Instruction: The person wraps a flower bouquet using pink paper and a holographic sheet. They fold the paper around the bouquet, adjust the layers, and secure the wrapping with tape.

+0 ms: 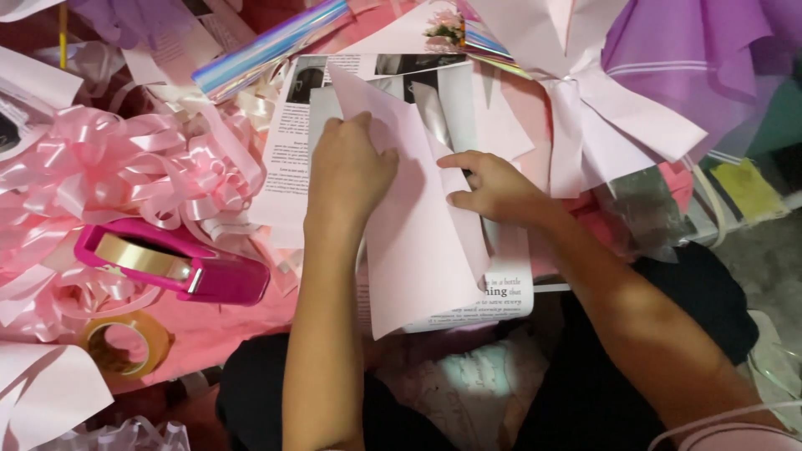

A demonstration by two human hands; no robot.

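A pale pink sheet of paper (pixel 418 242) lies folded at an angle over a printed newspaper-style sheet (pixel 505 292) in the middle of the view. My left hand (pixel 347 171) presses flat on the pink sheet's upper left part, fingers together. My right hand (pixel 493 188) pinches the sheet's folded right edge between thumb and fingers. Both forearms reach in from the bottom of the view.
A heap of pink curled ribbon (pixel 109 175) fills the left. A magenta tape dispenser (pixel 171 267) and a roll of clear tape (pixel 125 342) lie at lower left. An iridescent film roll (pixel 267 46) sits at the top; purple and pink wrapped paper (pixel 668 75) at upper right.
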